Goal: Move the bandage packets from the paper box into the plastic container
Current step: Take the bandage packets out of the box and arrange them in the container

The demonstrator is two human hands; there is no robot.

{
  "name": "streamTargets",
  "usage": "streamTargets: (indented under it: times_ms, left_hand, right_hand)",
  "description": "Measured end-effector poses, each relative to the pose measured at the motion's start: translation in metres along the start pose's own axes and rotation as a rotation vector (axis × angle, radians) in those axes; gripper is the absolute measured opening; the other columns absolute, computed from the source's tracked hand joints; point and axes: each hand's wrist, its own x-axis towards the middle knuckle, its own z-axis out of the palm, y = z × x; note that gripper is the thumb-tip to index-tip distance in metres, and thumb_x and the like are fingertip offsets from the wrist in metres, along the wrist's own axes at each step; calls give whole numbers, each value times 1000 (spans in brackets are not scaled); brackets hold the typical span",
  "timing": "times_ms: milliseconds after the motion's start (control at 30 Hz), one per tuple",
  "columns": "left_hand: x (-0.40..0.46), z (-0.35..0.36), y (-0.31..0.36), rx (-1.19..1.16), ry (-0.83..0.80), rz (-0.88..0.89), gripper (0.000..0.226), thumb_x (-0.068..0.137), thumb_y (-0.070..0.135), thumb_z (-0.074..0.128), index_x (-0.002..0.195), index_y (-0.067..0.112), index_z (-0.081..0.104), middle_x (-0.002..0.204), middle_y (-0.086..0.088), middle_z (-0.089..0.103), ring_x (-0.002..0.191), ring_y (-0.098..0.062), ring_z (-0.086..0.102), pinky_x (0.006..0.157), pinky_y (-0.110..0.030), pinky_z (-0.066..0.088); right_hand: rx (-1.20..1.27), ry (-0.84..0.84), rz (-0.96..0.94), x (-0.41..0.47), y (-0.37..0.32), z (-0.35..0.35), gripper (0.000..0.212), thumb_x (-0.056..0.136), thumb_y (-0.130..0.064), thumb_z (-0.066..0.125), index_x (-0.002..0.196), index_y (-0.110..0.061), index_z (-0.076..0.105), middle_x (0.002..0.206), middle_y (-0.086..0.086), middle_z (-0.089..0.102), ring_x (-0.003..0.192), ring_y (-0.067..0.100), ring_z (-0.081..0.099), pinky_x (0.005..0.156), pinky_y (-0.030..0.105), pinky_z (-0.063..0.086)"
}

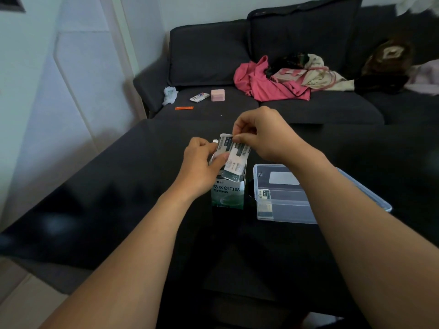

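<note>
Dark glossy table (118, 198) in front of a grey sofa: both your hands pinch white-and-green bandage packets (234, 154) above the upright green-and-white paper box (228, 194) mid-table, left hand (202, 162) low, right hand (259, 136) at the top. Next, carry them rightward into the clear plastic container (285, 210), where one packet (265, 198) already stands at its left end.

Both the left hand (202, 162) and right hand (259, 136) pinch bandage packets (234, 157) above the paper box (228, 194).
</note>
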Motion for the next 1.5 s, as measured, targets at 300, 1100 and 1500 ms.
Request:
streamTargets:
  times_ms: [300,1100,1500]
  left_hand:
    - [-1,-1,11,-146,43,1,11,103,19,56,96,16,64,93,5,65,83,-6,62,64,-12,40]
    - [-18,11,63,-934,-404,-382,16,100,17,62,114,10,61,68,0,58,54,-9,61,37,-16,39]
    - [-17,29,71,-627,-243,-309,8,98,7,53,94,8,60,65,-4,59,50,-10,54,40,-22,36]
  right_hand:
    - [192,61,54,-2,6,1,6,84,-7,77,88,-9,74,79,3,74,72,11,69,67,18,55]
    - [290,-3,42,-15,-3,-28,16,91,-13,72,107,-12,73,96,2,73,87,14,71,76,26,60]
    - [64,-14,74,-25,-7,-2,22,97,-21,57,90,-11,76,80,1,71,77,10,63,66,23,46]
